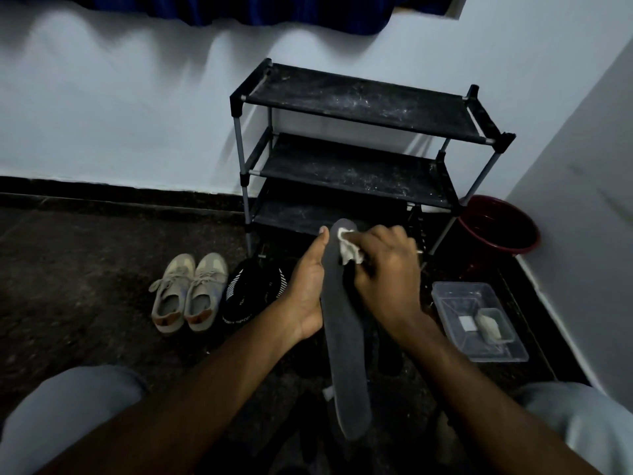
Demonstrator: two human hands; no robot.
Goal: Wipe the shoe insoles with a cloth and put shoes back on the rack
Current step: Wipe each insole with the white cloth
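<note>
A long dark grey insole (344, 344) stands nearly upright in front of me. My left hand (308, 289) holds it from the left side, thumb up along its edge near the toe end. My right hand (387, 269) grips a small white cloth (349, 250) and presses it against the upper part of the insole. A three-tier black shoe rack (363, 108) stands against the wall behind, all its shelves bare and dusty. A pair of beige sneakers (188, 293) sits on the floor to the left, with black shoes (246, 293) right beside them.
A clear plastic box (479, 320) holding small items lies on the floor at the right. A dark red bucket (500, 228) stands in the corner beside the rack. My knees in grey trousers (68, 416) frame the bottom. The floor is dark.
</note>
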